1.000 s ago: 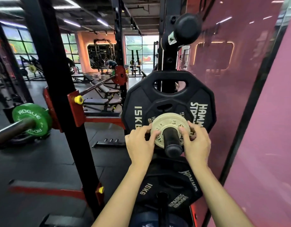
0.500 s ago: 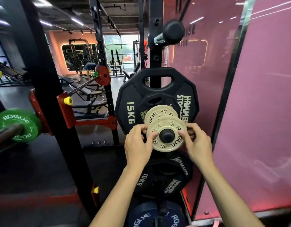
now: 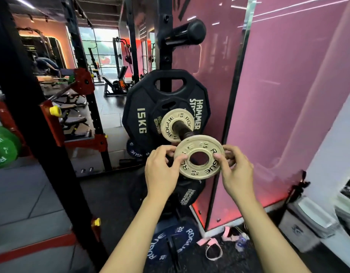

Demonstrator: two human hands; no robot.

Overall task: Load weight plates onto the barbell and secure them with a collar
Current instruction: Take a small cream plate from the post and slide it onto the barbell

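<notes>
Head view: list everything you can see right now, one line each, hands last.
Small 0.5 kg plate: one, cream, off the peg, held between both hands.
Second 0.5 kg plate: one, cream, on the storage peg.
15 kg plate: one, black, rearmost on that peg.
Smaller Hammer Strength plate: one, black, in front of the 15 kg plate.
Upper peg: one, black, bare.
Blue Rogue plate: one, low on the rack.
Green plates: green, far left, on the barbell side.
Rack upright: black, left.
Pink straps: on the floor.
Pink wall panel: right.
Left hand: pinches the plate's left edge.
Right hand: pinches its right edge.
</notes>
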